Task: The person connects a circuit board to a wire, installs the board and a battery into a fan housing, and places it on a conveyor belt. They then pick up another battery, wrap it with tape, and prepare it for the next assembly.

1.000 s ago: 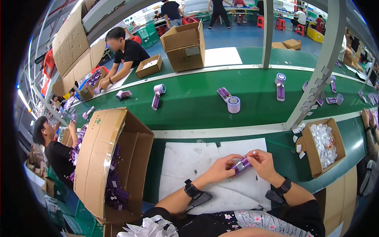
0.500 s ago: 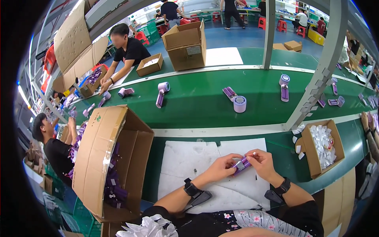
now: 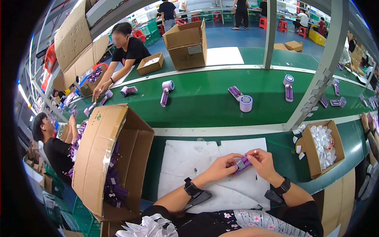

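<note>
Over a white foam sheet [image 3: 177, 166] my two hands hold a purple battery pack [image 3: 241, 166], with a grey patch on its upper face. My left hand [image 3: 222, 167] pinches its left end between thumb and fingers. At the other end, the fingers of my right hand [image 3: 260, 162] are closed round the tip, where a small white bit shows. The pack lies slanted, its right end farther from me. What the fingertips press on underneath is hidden.
To the left, a tilted cardboard box [image 3: 104, 162] holds many purple packs. A box of white pieces [image 3: 321, 146] stands right. Beyond runs a green belt [image 3: 197, 98] carrying lilac handheld fans [image 3: 245, 103]. A metal post [image 3: 319, 75] rises at right. Across the belt, a person [image 3: 128, 49] reaches over.
The fans on the belt have shifted to the right. The person across the belt has stretched an arm farther toward the fans. My hands and the battery pack have barely moved.
</note>
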### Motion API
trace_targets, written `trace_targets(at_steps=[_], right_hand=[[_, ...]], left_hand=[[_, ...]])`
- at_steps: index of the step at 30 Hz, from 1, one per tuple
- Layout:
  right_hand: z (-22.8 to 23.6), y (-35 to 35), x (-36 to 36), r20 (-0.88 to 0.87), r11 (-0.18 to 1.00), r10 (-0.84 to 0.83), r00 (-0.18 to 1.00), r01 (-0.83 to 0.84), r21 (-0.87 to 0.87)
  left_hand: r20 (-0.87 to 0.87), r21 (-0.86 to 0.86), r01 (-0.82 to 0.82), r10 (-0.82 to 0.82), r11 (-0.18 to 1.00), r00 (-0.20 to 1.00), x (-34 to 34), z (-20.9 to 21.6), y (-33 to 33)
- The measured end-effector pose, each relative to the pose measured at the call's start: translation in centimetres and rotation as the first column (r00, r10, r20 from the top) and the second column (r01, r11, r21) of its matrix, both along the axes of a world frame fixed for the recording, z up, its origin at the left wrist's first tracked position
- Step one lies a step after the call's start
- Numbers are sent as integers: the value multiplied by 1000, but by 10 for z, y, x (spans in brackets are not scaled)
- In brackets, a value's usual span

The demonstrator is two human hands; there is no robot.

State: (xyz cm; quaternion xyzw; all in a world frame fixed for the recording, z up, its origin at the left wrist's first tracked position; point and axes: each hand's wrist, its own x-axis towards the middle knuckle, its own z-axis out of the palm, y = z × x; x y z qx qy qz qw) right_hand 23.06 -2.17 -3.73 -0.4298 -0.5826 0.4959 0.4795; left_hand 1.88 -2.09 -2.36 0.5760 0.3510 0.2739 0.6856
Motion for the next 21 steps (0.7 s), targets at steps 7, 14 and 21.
trace_targets(at_steps=[7,14,21], right_hand=[[0,1,0,7,1000,-1,1000,1,-7],[-2,1,0,-8,1000,-5,1000,5,-10],[5,1,0,34,998,30,999,-28,-49]], left_hand=[[-22,24,7,-6,1000,1000,0,-2,-1],[-26,13,3,-2,1000,1000,1,-1,0],[-31,21,3,-2,1000,1000,0,-2,-1]])
